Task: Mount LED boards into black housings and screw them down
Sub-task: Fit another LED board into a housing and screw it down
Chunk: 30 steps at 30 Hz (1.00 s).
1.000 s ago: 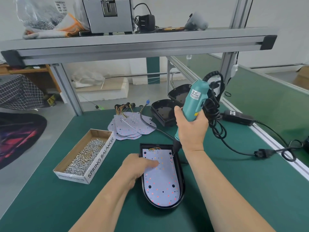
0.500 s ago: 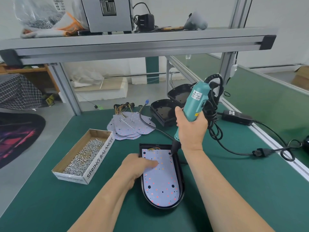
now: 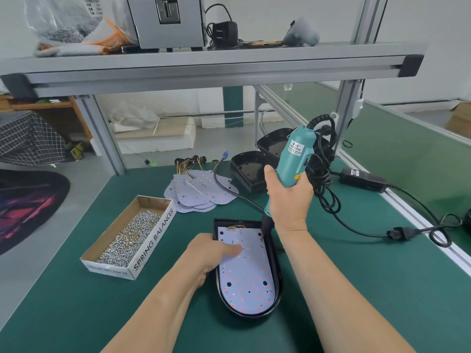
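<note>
A black housing (image 3: 277,284) lies on the green mat in front of me with a pale LED board (image 3: 248,276) seated inside it. My left hand (image 3: 211,253) rests on the housing's left rim, a finger pressing the board's upper left. My right hand (image 3: 288,200) grips a teal electric screwdriver (image 3: 293,156), held nearly upright. Its black tip (image 3: 262,236) touches the board at the top right corner hole.
A cardboard box of screws (image 3: 127,233) sits to the left. Several spare LED boards (image 3: 201,192) with wires lie behind. Two empty black housings (image 3: 251,171) stand at the back. The screwdriver's cable and power adapter (image 3: 362,178) trail right. A shelf beam (image 3: 204,70) spans overhead.
The screwdriver has tilted slightly and its tip has come down onto the board's top right corner. My left hand stays pressed on the board.
</note>
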Each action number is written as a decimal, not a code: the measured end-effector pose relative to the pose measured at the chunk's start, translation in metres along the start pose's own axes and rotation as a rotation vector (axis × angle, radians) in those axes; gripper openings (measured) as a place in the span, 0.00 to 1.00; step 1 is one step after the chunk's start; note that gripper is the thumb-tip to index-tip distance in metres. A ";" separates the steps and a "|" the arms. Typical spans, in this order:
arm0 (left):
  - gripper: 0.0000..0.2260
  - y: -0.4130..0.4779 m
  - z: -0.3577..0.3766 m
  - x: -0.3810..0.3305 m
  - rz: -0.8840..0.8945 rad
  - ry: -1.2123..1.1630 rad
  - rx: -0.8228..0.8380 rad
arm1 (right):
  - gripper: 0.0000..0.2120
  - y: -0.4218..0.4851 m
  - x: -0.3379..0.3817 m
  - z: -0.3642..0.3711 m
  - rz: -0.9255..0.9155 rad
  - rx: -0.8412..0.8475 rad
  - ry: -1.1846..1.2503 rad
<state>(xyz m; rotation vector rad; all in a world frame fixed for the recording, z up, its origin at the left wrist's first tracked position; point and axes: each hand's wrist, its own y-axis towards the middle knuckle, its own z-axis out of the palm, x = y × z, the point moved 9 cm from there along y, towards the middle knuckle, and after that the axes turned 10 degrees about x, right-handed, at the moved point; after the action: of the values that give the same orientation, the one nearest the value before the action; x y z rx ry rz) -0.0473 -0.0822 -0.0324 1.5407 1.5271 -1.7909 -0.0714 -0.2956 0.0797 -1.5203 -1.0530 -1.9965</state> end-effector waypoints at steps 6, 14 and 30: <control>0.09 0.000 0.001 -0.001 -0.002 0.021 -0.004 | 0.15 0.000 -0.003 -0.001 0.027 -0.025 -0.022; 0.12 -0.003 -0.001 -0.001 -0.012 0.030 -0.015 | 0.09 -0.007 0.014 0.004 -0.044 0.109 0.086; 0.20 -0.032 -0.037 0.003 0.029 0.186 -0.267 | 0.08 -0.019 0.005 -0.031 0.231 -0.103 0.566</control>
<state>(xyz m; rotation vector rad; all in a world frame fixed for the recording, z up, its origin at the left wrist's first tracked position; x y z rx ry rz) -0.0552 -0.0376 -0.0129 1.6197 1.7373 -1.3922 -0.1057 -0.3068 0.0749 -0.9654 -0.5258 -2.1440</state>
